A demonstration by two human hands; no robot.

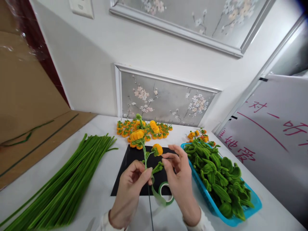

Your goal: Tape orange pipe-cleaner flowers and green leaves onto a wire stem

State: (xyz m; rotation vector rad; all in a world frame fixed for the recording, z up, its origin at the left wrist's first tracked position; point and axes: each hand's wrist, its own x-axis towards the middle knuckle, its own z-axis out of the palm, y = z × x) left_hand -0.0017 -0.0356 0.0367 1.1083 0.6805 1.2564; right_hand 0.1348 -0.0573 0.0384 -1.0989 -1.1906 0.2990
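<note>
1. Standing nearly upright over the mat [132, 156], the stem [144, 154] is pinched in the left hand [132, 184]; the right hand [180, 181] is loosely opened beside a flower [158, 149], with nothing seen held.
2. Lightness and a bendable wire [150, 210] seem likely; hold is best taken below the blooms.
3. Soft petals could be crushed, thin tape [157, 195] torn.
</note>
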